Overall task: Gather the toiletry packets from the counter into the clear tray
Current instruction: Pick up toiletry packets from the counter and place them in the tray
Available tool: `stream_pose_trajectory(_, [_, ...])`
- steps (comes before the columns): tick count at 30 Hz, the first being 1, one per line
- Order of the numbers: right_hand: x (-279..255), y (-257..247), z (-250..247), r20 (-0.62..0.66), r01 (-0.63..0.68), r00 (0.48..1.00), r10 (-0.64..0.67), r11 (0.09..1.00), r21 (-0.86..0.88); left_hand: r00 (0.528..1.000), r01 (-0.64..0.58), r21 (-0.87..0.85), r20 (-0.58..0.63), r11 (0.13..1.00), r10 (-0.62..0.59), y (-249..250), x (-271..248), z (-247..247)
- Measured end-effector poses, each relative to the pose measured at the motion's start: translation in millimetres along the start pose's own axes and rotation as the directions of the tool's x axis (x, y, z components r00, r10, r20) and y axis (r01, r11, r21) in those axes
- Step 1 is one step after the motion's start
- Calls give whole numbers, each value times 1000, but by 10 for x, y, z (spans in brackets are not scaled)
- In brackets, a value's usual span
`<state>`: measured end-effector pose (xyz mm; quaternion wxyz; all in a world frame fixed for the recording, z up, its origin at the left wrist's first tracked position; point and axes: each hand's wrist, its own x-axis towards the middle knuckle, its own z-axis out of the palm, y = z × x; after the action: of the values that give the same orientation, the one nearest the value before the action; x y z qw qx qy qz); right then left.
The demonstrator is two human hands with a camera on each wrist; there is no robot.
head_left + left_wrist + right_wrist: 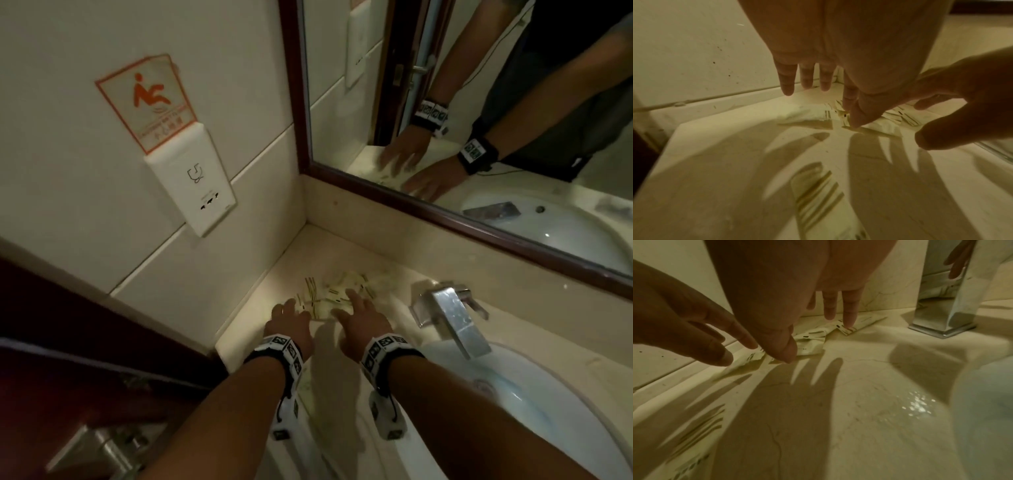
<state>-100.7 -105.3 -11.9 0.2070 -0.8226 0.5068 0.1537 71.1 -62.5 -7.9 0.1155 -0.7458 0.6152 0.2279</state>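
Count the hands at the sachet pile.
2, reflections aside: left hand at the left edge of the sachet pile; right hand at its right side, nearer the faucet.
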Motion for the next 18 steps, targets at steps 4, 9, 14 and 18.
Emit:
stream_pose_trajectory(4, [238, -22, -45, 85, -17, 996, 19, 1000, -21, 996, -2, 17, 92, 1000, 0, -78, 154, -42])
stream_pose_trajectory(9, [415, 2, -86, 168, -74, 983, 75, 997, -13, 983, -3, 14, 185, 1000, 1, -112, 272, -13])
stream_pose_trajectory(14, [386, -22, 5, 150, -85, 985, 89, 996, -36, 970, 19, -42, 244, 999, -8, -141, 312, 93])
stream_pose_trajectory(18, [306, -8, 80, 107, -70, 992, 70, 998, -8, 973, 26, 19, 228, 999, -30, -122, 305, 133])
